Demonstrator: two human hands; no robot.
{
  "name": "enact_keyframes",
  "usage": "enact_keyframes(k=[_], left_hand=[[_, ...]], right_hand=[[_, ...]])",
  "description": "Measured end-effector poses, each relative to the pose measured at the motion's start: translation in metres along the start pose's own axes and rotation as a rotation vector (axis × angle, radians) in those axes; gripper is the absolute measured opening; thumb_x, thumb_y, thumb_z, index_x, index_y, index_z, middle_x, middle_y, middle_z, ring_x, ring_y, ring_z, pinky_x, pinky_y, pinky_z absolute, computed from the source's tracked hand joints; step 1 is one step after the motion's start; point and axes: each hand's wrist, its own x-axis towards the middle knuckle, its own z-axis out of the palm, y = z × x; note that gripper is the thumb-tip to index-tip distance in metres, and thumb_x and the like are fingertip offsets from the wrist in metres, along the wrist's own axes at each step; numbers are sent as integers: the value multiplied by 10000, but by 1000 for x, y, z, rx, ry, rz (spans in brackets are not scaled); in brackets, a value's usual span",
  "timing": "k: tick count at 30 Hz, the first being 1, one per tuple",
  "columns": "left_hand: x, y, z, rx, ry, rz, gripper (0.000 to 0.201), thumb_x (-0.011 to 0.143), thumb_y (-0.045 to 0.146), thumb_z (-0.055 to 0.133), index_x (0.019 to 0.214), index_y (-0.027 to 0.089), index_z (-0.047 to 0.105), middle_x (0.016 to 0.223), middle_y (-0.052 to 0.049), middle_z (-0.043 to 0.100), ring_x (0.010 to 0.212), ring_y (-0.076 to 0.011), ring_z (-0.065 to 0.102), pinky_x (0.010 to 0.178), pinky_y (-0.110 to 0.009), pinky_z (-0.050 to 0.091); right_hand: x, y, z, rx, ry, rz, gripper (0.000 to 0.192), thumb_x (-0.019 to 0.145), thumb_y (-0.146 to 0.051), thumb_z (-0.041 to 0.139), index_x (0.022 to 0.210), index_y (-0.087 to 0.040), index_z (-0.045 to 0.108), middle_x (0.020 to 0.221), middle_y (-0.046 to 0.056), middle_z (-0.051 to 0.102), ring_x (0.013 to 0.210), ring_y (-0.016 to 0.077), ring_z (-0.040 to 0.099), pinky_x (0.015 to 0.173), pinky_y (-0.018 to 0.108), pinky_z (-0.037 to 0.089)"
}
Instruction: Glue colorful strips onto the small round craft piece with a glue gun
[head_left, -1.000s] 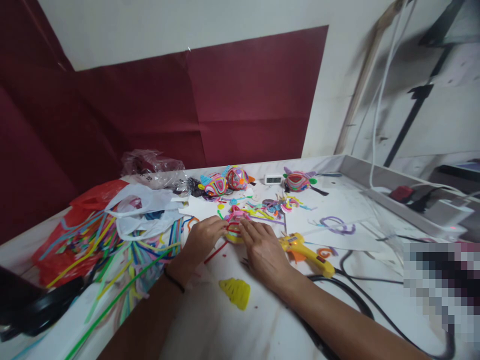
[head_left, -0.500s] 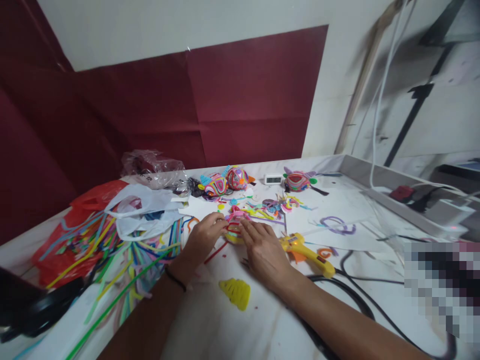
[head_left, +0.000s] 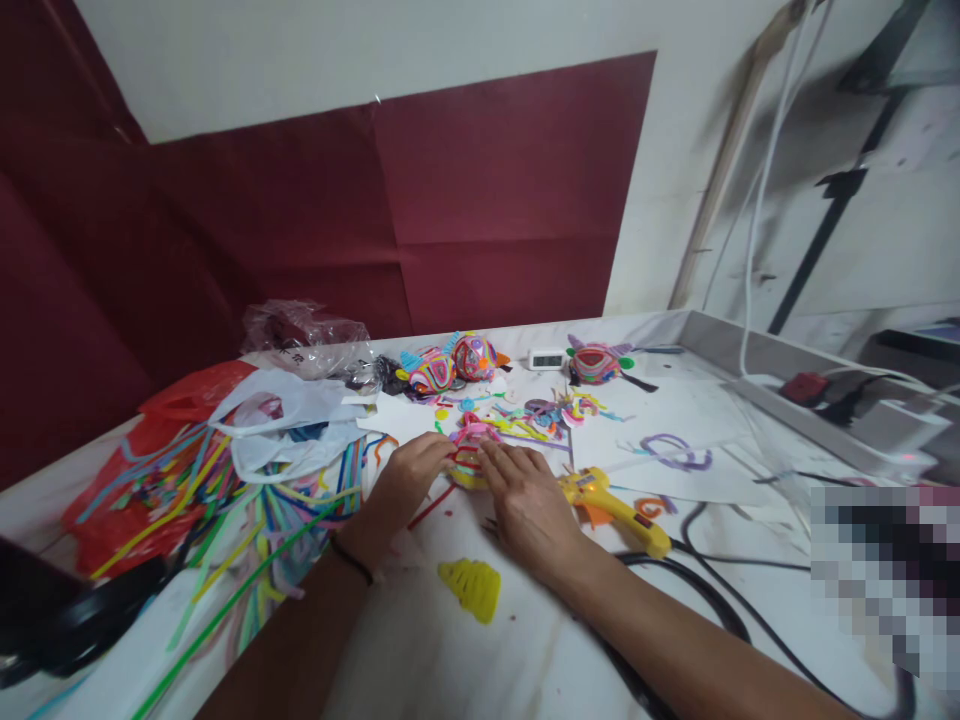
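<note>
Between my two hands sits a small round craft piece (head_left: 470, 462) covered in pink, red and yellow pipe cleaners. My left hand (head_left: 414, 470) grips its left side with fingertips closed on the edge. Along the right side, my right hand (head_left: 529, 495) presses with its fingers together, hiding that part of the piece. A red pipe cleaner (head_left: 431, 508) slants down from beneath it toward my left wrist. Closer to me lies a flat yellow pipe-cleaner shape (head_left: 472, 588). Just right of my right hand rests a yellow glue gun (head_left: 619, 510).
Loose pipe cleaners (head_left: 270, 540) and a red plastic bag (head_left: 97, 525) cover the left. Finished-looking colourful pieces (head_left: 431, 370) and a small digital clock (head_left: 547, 359) stand at the back. Black cables (head_left: 697, 590) run on the right, near a power strip (head_left: 847, 440).
My left hand has lowered very slightly at the craft piece. My right hand keeps its place, and the things on the table have not moved.
</note>
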Motion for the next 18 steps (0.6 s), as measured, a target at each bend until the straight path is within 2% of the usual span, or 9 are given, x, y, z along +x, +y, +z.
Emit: enact_keyframes(k=[18], left_hand=[[-1, -3, 1, -45, 40, 28, 231, 960, 215, 425, 940, 144, 644, 890, -73, 702, 845, -153, 674, 765, -284, 582]], right_hand=[[0, 0, 4, -50, 61, -5, 453, 833, -144, 531, 1274, -42, 546, 1362, 180, 534, 1163, 298, 507, 937, 432, 379]])
